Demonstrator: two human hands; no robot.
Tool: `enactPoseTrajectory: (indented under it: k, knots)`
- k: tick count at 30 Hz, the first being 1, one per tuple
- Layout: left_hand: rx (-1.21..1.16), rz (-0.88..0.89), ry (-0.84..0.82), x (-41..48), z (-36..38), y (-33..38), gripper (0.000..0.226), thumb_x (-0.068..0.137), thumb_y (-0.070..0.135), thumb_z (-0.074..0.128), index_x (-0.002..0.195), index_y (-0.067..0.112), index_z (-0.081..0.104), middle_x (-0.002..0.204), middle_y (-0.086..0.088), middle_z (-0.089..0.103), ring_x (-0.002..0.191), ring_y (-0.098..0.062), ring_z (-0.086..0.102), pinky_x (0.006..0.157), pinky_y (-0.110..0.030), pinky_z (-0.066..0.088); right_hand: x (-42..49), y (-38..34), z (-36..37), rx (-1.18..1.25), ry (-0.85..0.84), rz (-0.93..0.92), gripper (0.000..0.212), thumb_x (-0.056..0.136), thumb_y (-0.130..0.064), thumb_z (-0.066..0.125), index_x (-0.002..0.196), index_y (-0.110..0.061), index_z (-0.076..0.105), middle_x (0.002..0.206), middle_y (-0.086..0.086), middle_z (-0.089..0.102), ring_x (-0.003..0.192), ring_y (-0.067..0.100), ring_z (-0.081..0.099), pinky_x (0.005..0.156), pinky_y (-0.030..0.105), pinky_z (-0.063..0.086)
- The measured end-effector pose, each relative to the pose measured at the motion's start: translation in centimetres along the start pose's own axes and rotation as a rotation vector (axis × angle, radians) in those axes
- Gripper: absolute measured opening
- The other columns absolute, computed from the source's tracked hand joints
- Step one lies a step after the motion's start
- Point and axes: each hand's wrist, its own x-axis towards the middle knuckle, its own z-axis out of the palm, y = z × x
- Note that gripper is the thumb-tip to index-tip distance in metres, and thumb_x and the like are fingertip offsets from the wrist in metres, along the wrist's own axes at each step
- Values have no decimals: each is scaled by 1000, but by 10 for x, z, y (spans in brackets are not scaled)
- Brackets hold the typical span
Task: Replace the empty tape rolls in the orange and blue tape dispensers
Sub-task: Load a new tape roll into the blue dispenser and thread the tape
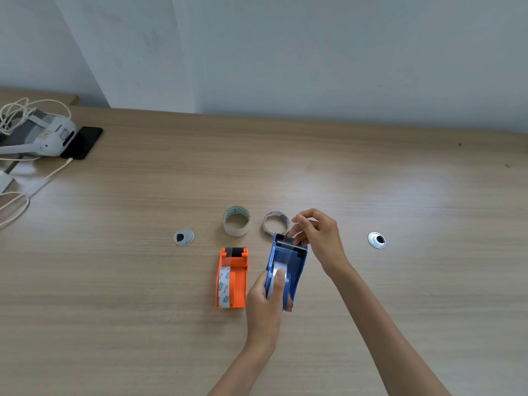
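**Desk**. Pale wood-grain top; carries everything below.

**Headset**. White and grey, far left, tangled with white cables; a black phone lies against it. Not part of the job.

**Blue tape dispenser**. Lifted just right of centre, cutter end pointing away. Rigid moulded plastic, judged light and somewhat slick; best held by the side walls at the rear, well clear of the serrated blade.
- **Left hand**: wrapped round the rear of the body, thumb pressing on the clear roll seated inside.
- **Right hand**: fingertips pinched together at the cutter end, apparently on the free end of the tape; the film itself is too clear to make out. It will be thin, sticky and apt to fold back on itself, so keep it taut.

**Orange tape dispenser**. Flat on the desk just left of the blue one, not touching it. The printed roll inside looks like a bare core, so this one probably awaits refilling.

**Spare tape roll**. Clear, standing on its edge face beyond the orange dispenser. Stiff ring; grip across the outer wall.

**Empty core**. Thin card ring just beyond the blue dispenser; crushes easily.

**Cable grommets** and. Metal discs set in the desk, left and right.
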Motion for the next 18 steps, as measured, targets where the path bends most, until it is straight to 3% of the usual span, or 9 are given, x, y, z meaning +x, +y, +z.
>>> enactPoseTrajectory:
  k: [5,10,14,18]
  knots:
    - [-10,14,-45,-1,-1,-4,30,95,24,49,71,6,54,53,-5,54,49,-11,50,48,-17,45,4,-3,-1,-36,18,11,17,94,-10,52,88,3,60,64,12,68,45,17,52,44,18,42]
    - [-45,17,-141,-13,-4,-14,35,78,41,43,82,11,59,59,1,60,57,-8,56,56,-20,49,14,-7,0,-72,56,19,18,95,-13,50,86,0,59,60,10,67,37,10,40,43,21,36]
    - [-59,-5,-18,-8,-2,-10,29,87,36,48,73,12,56,54,2,57,53,-9,56,51,-17,48,8,-4,2,-10,27,56,17,97,-17,47,87,-7,57,66,10,69,37,11,38,42,19,37]
    - [-10,5,87,4,3,-12,25,92,27,54,72,11,57,48,5,55,50,-7,53,50,-19,47,-3,2,-2,192,18,219,21,97,-27,48,93,-11,61,72,3,73,48,13,46,54,24,44]
